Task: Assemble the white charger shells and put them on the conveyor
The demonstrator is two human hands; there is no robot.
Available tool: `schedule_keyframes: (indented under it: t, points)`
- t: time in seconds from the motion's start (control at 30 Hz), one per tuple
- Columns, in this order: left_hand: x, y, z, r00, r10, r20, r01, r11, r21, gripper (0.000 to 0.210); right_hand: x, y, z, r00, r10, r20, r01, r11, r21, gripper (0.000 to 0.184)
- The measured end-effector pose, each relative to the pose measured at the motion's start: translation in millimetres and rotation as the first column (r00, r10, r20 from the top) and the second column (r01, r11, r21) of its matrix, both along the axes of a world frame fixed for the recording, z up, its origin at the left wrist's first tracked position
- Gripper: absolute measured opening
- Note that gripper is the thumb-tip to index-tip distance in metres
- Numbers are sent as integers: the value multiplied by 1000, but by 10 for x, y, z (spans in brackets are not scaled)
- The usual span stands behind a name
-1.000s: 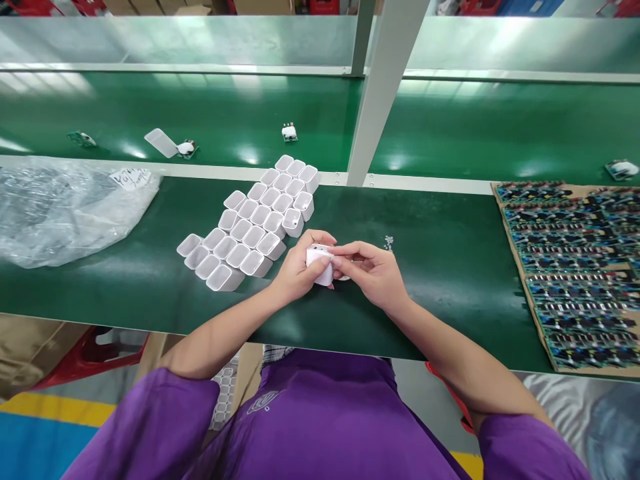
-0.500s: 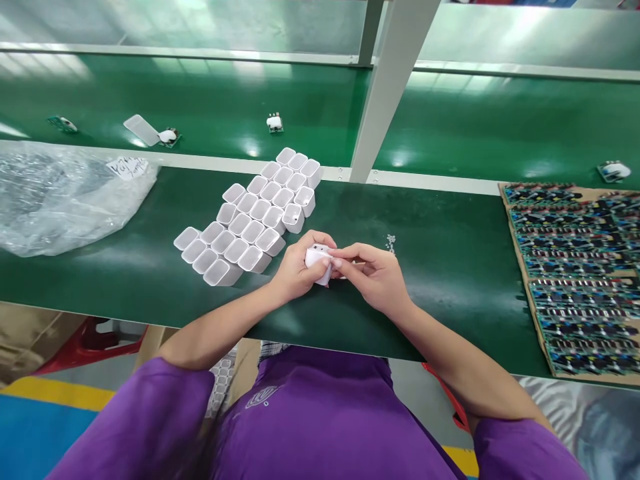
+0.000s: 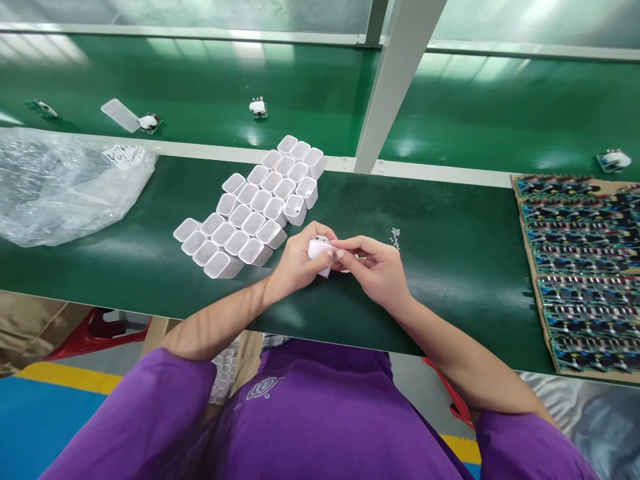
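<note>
My left hand is wrapped round a small white plastic charger housing, held just above the green bench. Dark openings show in the end of the housing that faces away from me. At its right edge, the thumb and forefinger of my right hand are pinched together. Whatever is between those fingertips is hidden or too small to make out. Beyond my left hand stand rows of open white housings, packed side by side. A little pile of tiny clear pieces lies beyond my right hand.
Circuit boards fill a cardboard sheet at the right. A clear plastic bag lies at the left. A white post rises from the bench's back rail. Small boards, including one with a white part, sit along the green back panel.
The view has shifted slightly. Both hands stay together at the housing, which appears turned a little in the left hand. The right fingers remain pinched at its edge.
</note>
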State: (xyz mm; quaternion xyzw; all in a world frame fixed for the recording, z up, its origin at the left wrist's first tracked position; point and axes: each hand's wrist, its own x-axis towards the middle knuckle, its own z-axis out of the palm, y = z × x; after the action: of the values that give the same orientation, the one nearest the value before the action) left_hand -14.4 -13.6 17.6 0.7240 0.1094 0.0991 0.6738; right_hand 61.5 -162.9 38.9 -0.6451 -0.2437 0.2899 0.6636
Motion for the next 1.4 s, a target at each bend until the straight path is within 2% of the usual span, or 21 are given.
schedule_keyframes:
  t: [0.13,0.2,0.43,0.57,0.8,0.9,1.03,1.1,1.2,1.3,1.33,1.4]
  points:
    - [0,17,-44,995,-95,13,96,977,-191,44,10,2,0,995,21,-94,-18,999,36,33]
    - [0,20,-51,994,-106,28,109,970,-218,45,10,-5,7,994,35,-99,-32,999,40,32]
    - [11,-2,-63,996,-83,45,89,985,-151,47,-12,-25,0,999,25,-34,-24,999,25,32]
    - [13,-6,-118,996,-74,55,82,984,-156,46,-15,-29,-11,1000,12,20,-13,1000,7,31]
    - [9,15,-135,987,-134,92,147,975,-164,40,13,-23,-14,999,46,-26,-45,999,27,37]
    - [11,25,-120,989,-109,102,123,982,-141,41,13,-18,-25,998,57,-22,-56,997,43,37]
    - [17,14,-130,993,-32,111,41,995,-86,40,20,-9,-62,996,32,82,-35,999,32,33]
    - [26,-11,-137,997,-48,61,58,981,-183,41,40,-2,-82,995,31,99,-35,999,39,31]
    - [63,-51,-136,997,-80,1,73,907,-415,40,93,7,-93,986,54,158,-61,997,43,31]
    - [119,-60,-99,999,6,-40,-26,849,-528,39,140,11,-92,923,56,380,-64,998,9,36]
    - [134,-58,-78,997,32,-63,-62,833,-549,40,144,14,-98,872,56,487,-58,998,-12,39]
    - [153,-62,-35,993,62,-101,-110,802,-587,44,126,26,-126,713,75,697,-37,997,-70,47]
